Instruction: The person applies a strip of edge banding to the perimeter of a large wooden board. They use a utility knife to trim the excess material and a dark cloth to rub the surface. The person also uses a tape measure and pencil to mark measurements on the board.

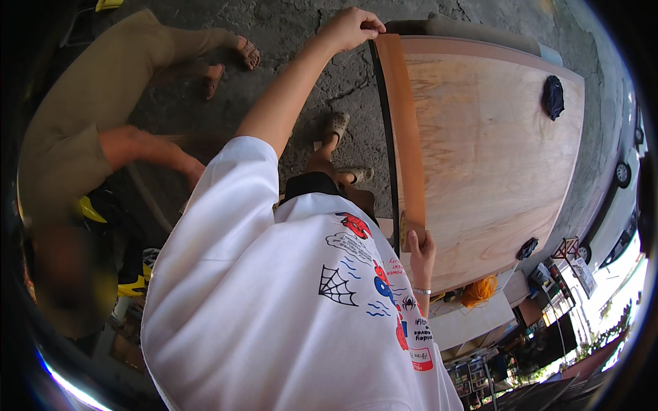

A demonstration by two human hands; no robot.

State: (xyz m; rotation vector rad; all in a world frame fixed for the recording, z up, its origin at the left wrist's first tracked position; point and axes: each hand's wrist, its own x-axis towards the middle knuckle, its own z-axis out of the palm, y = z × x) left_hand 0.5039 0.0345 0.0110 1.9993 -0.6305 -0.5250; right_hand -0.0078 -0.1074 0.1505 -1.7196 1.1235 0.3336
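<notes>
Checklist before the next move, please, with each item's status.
1. Left hand at the far end of the brown strip: ok, fingertips by the corner.
2. Right hand at the near end: ok; firmness of grip unclear.
3. Strip fixed to the wood panel: cannot tell.
4. Panel free of loose things: not ok, a dark bundle lies on it.
5. Other person's arm clear of the white sleeve: cannot tell, they overlap in view.

Between the left hand (358, 29) and right hand (421, 255) runs a smooth orange-brown strip (406, 130) with a wood look; beside it, the panel (493, 144) is bare, pale, grained wood. Below the left hand lies rough grey concrete (356, 82). A bracelet (422, 292) behind the right hand glints like metal; the white shirt (247, 288) is matt cloth.
</notes>
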